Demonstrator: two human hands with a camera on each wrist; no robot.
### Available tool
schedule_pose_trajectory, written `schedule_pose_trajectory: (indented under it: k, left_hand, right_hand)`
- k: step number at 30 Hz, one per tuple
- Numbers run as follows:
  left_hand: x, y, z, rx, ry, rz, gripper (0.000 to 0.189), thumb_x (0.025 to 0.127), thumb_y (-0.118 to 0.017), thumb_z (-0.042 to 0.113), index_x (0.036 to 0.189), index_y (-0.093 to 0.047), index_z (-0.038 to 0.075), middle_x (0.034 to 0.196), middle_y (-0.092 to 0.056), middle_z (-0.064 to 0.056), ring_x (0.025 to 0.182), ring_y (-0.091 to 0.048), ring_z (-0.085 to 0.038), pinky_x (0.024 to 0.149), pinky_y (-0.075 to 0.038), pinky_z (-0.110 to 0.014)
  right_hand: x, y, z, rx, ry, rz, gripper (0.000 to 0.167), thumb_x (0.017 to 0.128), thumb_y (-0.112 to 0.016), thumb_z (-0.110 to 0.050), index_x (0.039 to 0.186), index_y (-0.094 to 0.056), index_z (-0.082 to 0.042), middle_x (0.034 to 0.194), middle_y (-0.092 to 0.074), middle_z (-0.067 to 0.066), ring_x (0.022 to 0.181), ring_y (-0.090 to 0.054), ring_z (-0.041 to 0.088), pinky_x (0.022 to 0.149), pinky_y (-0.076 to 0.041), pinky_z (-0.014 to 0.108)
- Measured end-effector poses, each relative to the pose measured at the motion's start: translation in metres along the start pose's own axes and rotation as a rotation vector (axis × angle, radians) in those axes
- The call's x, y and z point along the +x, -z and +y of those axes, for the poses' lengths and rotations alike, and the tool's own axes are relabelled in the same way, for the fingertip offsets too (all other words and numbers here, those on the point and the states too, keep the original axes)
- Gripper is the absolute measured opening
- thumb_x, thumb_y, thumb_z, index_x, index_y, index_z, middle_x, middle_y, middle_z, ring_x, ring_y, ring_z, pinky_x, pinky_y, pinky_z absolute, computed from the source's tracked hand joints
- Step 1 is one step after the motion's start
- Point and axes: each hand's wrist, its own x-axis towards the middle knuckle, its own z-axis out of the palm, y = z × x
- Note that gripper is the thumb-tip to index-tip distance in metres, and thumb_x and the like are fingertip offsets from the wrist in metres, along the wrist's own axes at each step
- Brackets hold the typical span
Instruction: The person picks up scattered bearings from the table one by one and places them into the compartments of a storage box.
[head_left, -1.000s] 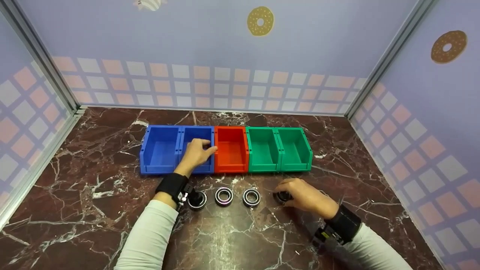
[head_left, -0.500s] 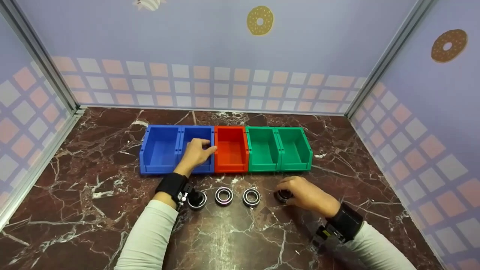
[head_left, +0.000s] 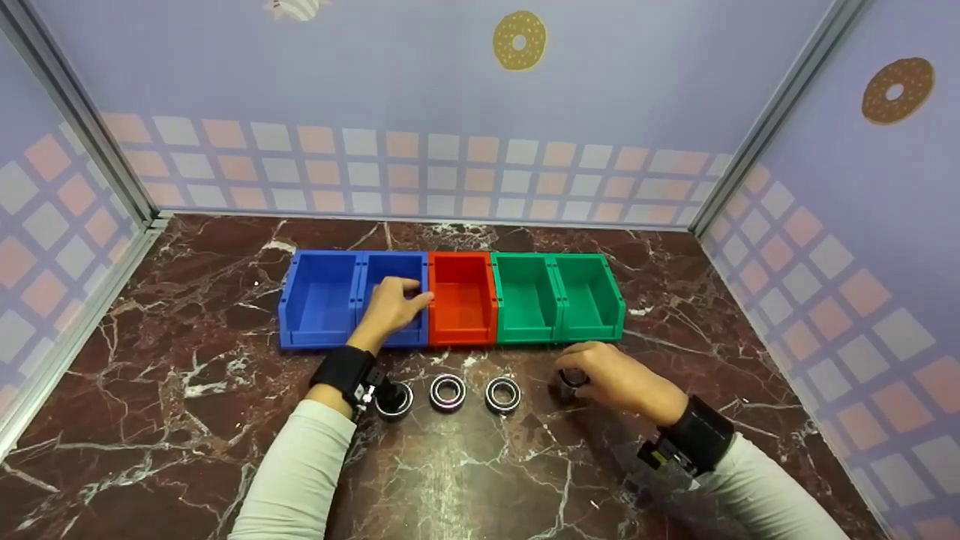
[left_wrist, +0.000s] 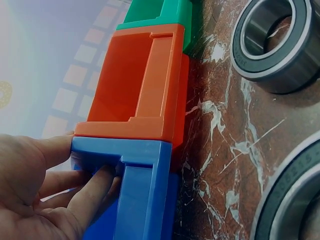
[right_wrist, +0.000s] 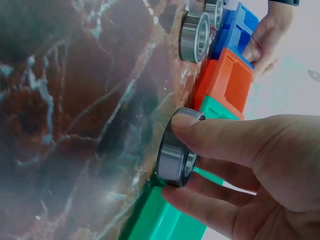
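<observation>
My left hand (head_left: 390, 306) grips the side wall of the second blue bin (left_wrist: 142, 152), beside the red bin (left_wrist: 162, 75). In the left wrist view, its fingers reach inside the blue bin and the thumb lies over the edge. My right hand (head_left: 619, 381) pinches a metal ball bearing (right_wrist: 171, 157) between thumb and fingers, in front of the green bins (head_left: 525, 335). That bearing looks slightly raised and tilted. Two more bearings lie flat mid-table, a left one (head_left: 436, 393) and a right one (head_left: 491, 396). Another bearing (head_left: 406, 409) is partly hidden by the left wrist camera.
Blue, red and green bins stand joined in a row, with another blue bin (head_left: 319, 339) at the left end. The dark marble table (head_left: 480, 480) extends in front. Patterned panels (head_left: 420, 90) enclose the back and sides.
My right hand has shifted slightly up and away from me with the bearing, which now shows more tilted. The left hand and the bearings on the table have stayed put.
</observation>
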Motion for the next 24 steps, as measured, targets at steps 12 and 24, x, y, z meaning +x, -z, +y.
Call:
schedule_pose_trajectory:
  k: [12, 24]
  left_hand:
    - [0.0, -0.001, -0.002, 0.008, -0.036, 0.011, 0.048, 0.096, -0.062, 0.02, 0.133, -0.055, -0.01, 0.139, -0.054, -0.028, 0.135, -0.047, -0.041, 0.115, -0.04, -0.048]
    - [0.0, 0.0, -0.002, -0.001, -0.02, 0.002, 0.051, 0.096, -0.063, 0.023, 0.134, -0.055, -0.009, 0.141, -0.053, -0.027, 0.137, -0.046, -0.04, 0.116, -0.038, -0.047]
  right_hand:
    - [0.006, 0.016, -0.001, -0.014, 0.019, 0.047, 0.049, 0.067, -0.076, 0.012, 0.109, -0.072, -0.012, 0.107, -0.071, 0.004, 0.102, -0.067, 0.02, 0.087, -0.057, 0.037]
    - [0.015, 0.037, 0.0, -0.033, 0.005, 0.025, 0.049, 0.07, -0.075, 0.013, 0.115, -0.071, -0.007, 0.113, -0.07, 0.008, 0.106, -0.066, 0.025, 0.091, -0.057, 0.039]
